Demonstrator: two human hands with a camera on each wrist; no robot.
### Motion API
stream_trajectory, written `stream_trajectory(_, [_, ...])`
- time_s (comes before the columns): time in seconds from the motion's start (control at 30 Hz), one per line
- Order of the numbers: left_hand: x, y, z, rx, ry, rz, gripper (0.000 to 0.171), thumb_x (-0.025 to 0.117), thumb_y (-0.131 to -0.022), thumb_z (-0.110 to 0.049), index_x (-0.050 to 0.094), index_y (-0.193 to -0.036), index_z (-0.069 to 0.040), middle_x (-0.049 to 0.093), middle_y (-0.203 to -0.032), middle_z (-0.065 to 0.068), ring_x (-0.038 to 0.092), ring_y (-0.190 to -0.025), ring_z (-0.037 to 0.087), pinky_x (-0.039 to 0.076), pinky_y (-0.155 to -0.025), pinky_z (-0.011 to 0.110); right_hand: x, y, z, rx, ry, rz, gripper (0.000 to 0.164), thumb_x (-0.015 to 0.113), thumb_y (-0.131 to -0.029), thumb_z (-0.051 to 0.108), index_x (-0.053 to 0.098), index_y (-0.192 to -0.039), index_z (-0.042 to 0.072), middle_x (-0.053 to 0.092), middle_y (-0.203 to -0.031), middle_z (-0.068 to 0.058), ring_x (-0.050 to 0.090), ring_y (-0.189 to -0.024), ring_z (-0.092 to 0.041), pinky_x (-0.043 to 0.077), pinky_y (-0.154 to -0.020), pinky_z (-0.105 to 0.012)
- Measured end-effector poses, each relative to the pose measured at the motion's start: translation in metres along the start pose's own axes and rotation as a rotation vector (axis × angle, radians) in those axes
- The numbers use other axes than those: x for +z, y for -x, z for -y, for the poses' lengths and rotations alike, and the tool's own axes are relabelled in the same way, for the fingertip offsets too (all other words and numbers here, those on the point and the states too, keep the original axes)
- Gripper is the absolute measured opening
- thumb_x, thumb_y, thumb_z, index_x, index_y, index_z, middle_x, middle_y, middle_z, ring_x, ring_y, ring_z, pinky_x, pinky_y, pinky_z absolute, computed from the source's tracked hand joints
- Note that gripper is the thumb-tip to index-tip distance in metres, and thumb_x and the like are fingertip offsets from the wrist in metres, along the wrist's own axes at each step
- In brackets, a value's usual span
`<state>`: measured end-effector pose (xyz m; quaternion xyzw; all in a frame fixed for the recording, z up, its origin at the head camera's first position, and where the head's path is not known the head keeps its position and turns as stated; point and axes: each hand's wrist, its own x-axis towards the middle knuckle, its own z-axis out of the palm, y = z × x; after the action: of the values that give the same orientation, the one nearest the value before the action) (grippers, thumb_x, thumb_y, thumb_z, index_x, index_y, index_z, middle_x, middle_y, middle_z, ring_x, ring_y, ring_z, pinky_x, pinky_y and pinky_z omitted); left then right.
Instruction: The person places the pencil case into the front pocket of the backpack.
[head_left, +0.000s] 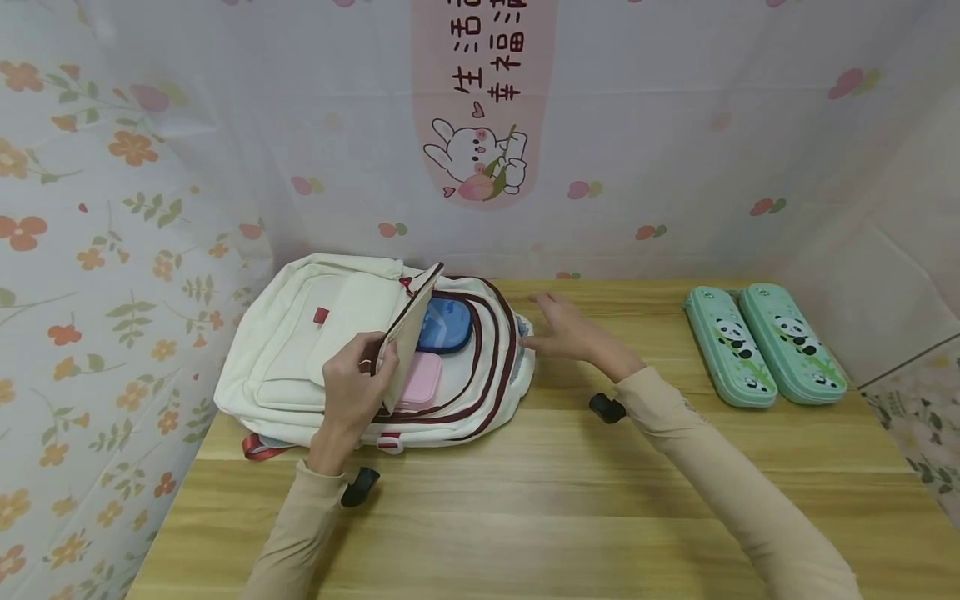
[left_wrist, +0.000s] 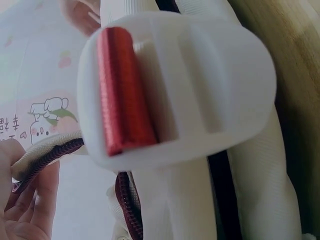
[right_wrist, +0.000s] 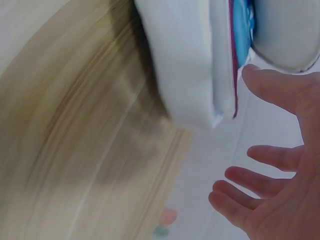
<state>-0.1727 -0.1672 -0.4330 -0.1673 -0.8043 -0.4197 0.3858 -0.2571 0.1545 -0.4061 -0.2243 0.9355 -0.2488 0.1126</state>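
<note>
A white backpack [head_left: 292,333] with dark red zips lies on the table, its front compartment unzipped. My left hand [head_left: 352,379] pinches the edge of the raised flap [head_left: 405,346] and holds it up; the left wrist view shows the fingers around its dark red zip edge [left_wrist: 52,152]. Inside the compartment are a blue case [head_left: 447,325] and a pink case [head_left: 422,381]. Near the bag's rounded end my right hand [head_left: 567,333] hovers with fingers spread and nothing in them. In the right wrist view its thumb [right_wrist: 270,85] is close to the opening.
Two mint green panda pencil cases [head_left: 731,346] lie side by side at the table's right. A white buckle with a red strap [left_wrist: 130,95] fills much of the left wrist view. A patterned curtain [head_left: 637,150] hangs behind the wooden table [head_left: 525,500].
</note>
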Motion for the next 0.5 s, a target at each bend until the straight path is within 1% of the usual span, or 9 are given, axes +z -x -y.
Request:
stream_trajectory(0.13, [0.001,0.000,0.001,0.000,-0.004,0.000,0.008,0.070,-0.084,0.005,0.071,-0.091,0.006,0.073,-0.076,0.016,0.065,-0.060,0.020,0.046,-0.055,0.011,-0.006,0.015,-0.020,0.031,-0.001,-0.037,0.082,0.071,-0.094,0.028,0.028,-0.154,-0.007,0.030,-0.156,-0.033,0.032,-0.144,-0.050,0.033,-0.114,-0.063])
stream_trajectory(0.2, [0.001,0.001,0.001,-0.001,-0.008,0.000,0.008,0.070,-0.084,0.004,0.071,-0.091,0.006,0.073,-0.076,0.015,0.065,-0.060,0.020,0.046,-0.055,0.011,-0.010,0.023,-0.028,0.063,0.012,-0.046,0.082,0.070,-0.095,0.029,0.027,-0.154,-0.008,0.028,-0.157,-0.034,0.030,-0.144,-0.052,0.033,-0.114,-0.065])
stream_trajectory(0.33, [0.000,0.003,0.001,0.004,-0.020,-0.003,0.008,0.070,-0.083,0.005,0.071,-0.091,0.006,0.072,-0.074,0.015,0.063,-0.059,0.019,0.044,-0.055,0.011,-0.018,0.039,-0.045,0.101,0.012,-0.061,0.084,0.069,-0.096,0.031,0.025,-0.153,-0.011,0.025,-0.156,-0.039,0.028,-0.142,-0.056,0.034,-0.111,-0.068])
stream_trajectory(0.5, [0.001,0.003,0.000,0.003,-0.007,0.005,0.009,0.070,-0.084,0.005,0.072,-0.093,0.005,0.073,-0.076,0.015,0.064,-0.060,0.019,0.045,-0.055,0.012,-0.028,0.067,-0.072,0.156,0.026,-0.104,0.085,0.068,-0.096,0.033,0.023,-0.153,-0.012,0.025,-0.154,-0.042,0.027,-0.140,-0.058,0.032,-0.109,-0.070])
